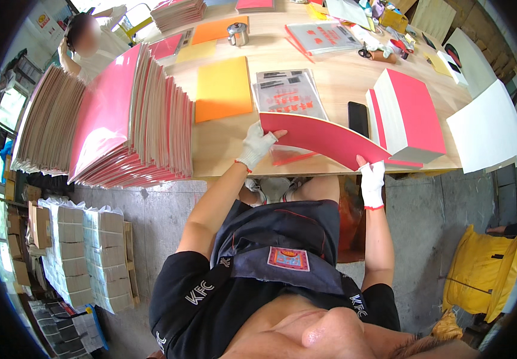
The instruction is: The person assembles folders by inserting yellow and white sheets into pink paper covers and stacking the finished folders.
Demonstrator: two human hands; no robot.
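Both my hands wear white gloves with bare fingertips. Between them, at the table's front edge, a thin pink-covered pad of paper point(324, 139) is bowed in a curve. My left hand point(259, 146) is closed on its left end, thumb on the pink face. My right hand point(372, 182) grips the lower edge near the right end, thumb on top and the other fingers mostly hidden behind. Clear plastic sleeves with red print point(291, 96) lie just beyond the pad, partly covered by it. A black phone point(358, 118) and a thick pink-topped paper block point(417, 113) are to the right.
Tall stacks of pink-covered pads point(109, 113) crowd the table's left. Behind the sleeves are a yellow-orange sheet point(222, 90), a metal cup point(237, 34) and more sleeves point(324, 39). White sheets point(488, 125) overhang the right edge. Another person point(94, 45) is at the far left.
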